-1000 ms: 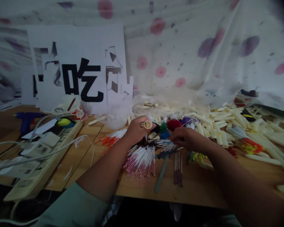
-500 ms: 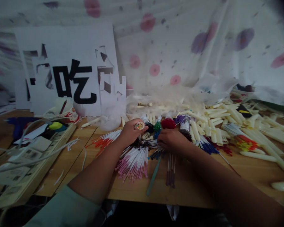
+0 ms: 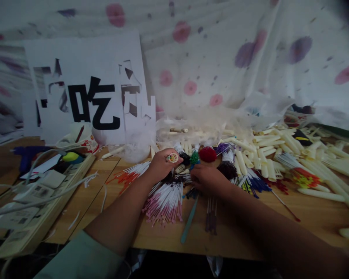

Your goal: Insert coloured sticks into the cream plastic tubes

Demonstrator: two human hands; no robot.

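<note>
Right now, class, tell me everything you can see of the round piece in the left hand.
The round piece looks cream and plastic. Its circular end faces the camera, showing a pale rim around small orange and green spots. The left hand grips it above the table and hides the rest.

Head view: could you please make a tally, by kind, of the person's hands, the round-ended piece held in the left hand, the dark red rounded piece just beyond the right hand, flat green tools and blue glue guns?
Hands: 2 (left hand, right hand)
Round-ended piece: 1
Dark red rounded piece: 1
Flat green tool: 1
Blue glue gun: 1
Total: 6
</note>
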